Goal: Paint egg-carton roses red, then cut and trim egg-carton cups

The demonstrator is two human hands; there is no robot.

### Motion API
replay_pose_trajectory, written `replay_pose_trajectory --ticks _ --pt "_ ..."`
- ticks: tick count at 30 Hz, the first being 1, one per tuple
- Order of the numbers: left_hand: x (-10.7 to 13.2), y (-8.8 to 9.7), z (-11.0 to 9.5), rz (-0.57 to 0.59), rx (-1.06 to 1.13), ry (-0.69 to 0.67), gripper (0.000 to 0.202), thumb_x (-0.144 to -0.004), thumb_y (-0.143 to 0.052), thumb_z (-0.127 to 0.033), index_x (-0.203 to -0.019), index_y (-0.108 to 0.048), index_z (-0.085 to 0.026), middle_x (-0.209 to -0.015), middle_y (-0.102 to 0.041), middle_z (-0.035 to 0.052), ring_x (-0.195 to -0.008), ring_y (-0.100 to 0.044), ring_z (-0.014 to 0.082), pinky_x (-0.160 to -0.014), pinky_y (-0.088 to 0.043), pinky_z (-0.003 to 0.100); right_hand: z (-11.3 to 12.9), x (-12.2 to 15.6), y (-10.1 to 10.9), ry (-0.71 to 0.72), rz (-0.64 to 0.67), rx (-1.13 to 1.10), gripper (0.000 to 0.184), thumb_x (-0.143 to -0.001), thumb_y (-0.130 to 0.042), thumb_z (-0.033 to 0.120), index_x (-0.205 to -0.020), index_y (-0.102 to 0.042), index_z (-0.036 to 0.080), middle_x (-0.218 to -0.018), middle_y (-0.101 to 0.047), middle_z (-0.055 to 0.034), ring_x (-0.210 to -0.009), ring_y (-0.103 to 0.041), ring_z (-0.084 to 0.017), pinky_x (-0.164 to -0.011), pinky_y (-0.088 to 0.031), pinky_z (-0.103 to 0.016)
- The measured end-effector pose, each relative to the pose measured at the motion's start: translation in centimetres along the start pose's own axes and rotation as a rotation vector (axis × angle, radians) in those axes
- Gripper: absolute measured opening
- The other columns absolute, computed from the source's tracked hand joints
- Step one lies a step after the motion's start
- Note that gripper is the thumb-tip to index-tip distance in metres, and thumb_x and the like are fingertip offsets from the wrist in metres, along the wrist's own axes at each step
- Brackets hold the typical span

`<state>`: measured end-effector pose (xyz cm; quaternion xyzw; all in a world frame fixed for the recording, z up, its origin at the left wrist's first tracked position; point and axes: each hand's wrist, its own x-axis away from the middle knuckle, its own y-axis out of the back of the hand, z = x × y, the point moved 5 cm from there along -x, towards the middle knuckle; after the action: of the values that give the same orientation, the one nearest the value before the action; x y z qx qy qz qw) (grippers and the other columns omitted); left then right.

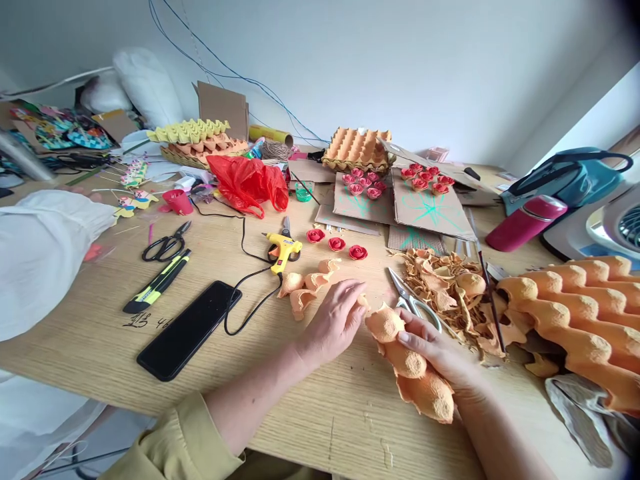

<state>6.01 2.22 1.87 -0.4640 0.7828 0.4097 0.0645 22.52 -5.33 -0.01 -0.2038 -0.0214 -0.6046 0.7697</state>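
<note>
Head view: your right hand (435, 350) grasps a strip of egg carton (411, 365) over the table (350, 417), close in front of you. Your left hand (333, 320) seems to pinch a small scrap (363, 304) beside the strip's far end. For clean tearing, it likely helps to brace the cup near its edge and pull gently. The strip is orange and rough, three rounded bumps in a row, edges ragged.
</note>
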Motion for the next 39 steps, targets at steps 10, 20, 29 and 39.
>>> replay_pose_trajectory --ticks 10,20,29,39 --pt "0.4 -0.2 -2.7 0.067 0.142 0.024 0.043 -0.090 -0.069 -0.033 -0.128 -0.055 -0.021 -0.120 -0.064 0.0126 -0.116 -0.059 0.0291 -0.104 -0.049 0.044 -0.3 -0.6 -0.2 0.068 -0.005 0.148 0.046 -0.085 -0.073 0.059 -0.109 -0.062 0.021 -0.100 -0.066 -0.0047 -0.085 -0.060 -0.016 -0.073 -0.049 -0.026" --pt "0.2 0.7 -1.9 -0.097 0.158 0.114 0.038 -0.083 -0.071 -0.023 -0.117 -0.054 -0.020 -0.117 -0.061 0.0111 -0.114 -0.060 0.0265 -0.103 -0.048 0.040 -0.9 -0.8 -1.4 0.011 0.061 0.114 0.051 -0.079 -0.078 0.061 -0.098 -0.060 0.018 -0.089 -0.070 -0.0047 -0.075 -0.065 -0.016 -0.063 -0.049 -0.026" --pt "0.4 -0.2 -0.8 -0.015 0.413 0.385 0.039 -0.077 -0.077 -0.028 -0.111 -0.059 -0.022 -0.110 -0.067 0.0042 -0.095 -0.064 0.0213 -0.085 -0.050 0.031 -1.0 -0.6 -2.2 -0.060 0.071 0.067 0.057 -0.073 -0.082 0.060 -0.099 -0.054 0.018 -0.079 -0.069 -0.0024 -0.063 -0.069 -0.018 -0.055 -0.050 -0.027" --pt "0.3 -1.0 -0.8 0.014 0.959 0.636 0.052 -0.069 -0.084 -0.032 -0.112 -0.057 -0.019 -0.088 -0.062 -0.0013 -0.075 -0.056 0.0122 -0.069 -0.044 0.023 -0.3 -0.3 -2.8 0.018 0.147 0.036 0.052 -0.077 -0.078 0.059 -0.099 -0.058 0.017 -0.081 -0.065 -0.0018 -0.062 -0.064 -0.014 -0.053 -0.050 -0.023"
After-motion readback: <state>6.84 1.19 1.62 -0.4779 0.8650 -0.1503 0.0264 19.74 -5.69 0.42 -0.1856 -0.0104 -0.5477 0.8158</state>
